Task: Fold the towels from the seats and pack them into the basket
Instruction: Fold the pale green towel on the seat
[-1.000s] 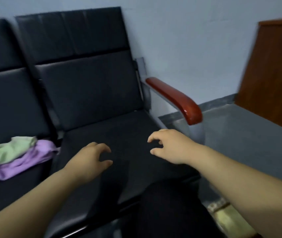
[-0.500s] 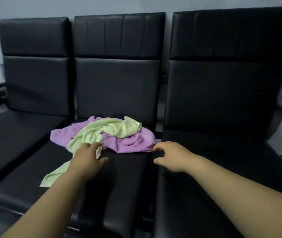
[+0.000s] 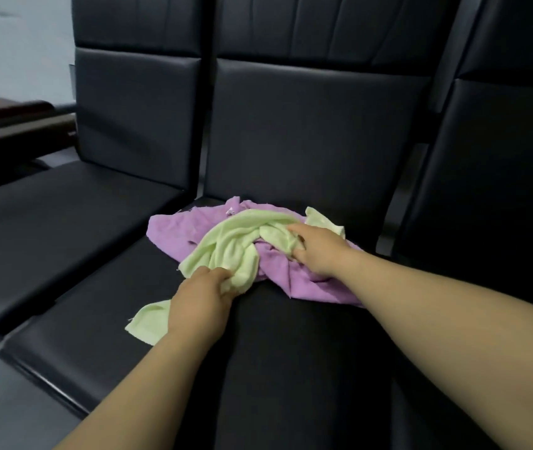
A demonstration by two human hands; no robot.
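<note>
A crumpled light green towel (image 3: 232, 245) lies on top of a crumpled purple towel (image 3: 304, 284) on the middle black seat (image 3: 291, 352). My left hand (image 3: 201, 298) grips the green towel's near part, fingers curled into the cloth. My right hand (image 3: 318, 251) grips the same green towel at its far right bunch, resting over the purple one. One corner of the green towel trails toward the seat's front left. No basket is in view.
A row of black padded seats with tall backrests fills the view: one seat at the left (image 3: 64, 228), another at the right (image 3: 502, 190). A dark wooden armrest (image 3: 8, 115) sits far left. Grey floor shows bottom left.
The view swung left from the end seat to the middle seat. Both hands, empty before, reached forward and took hold of the green towel.
</note>
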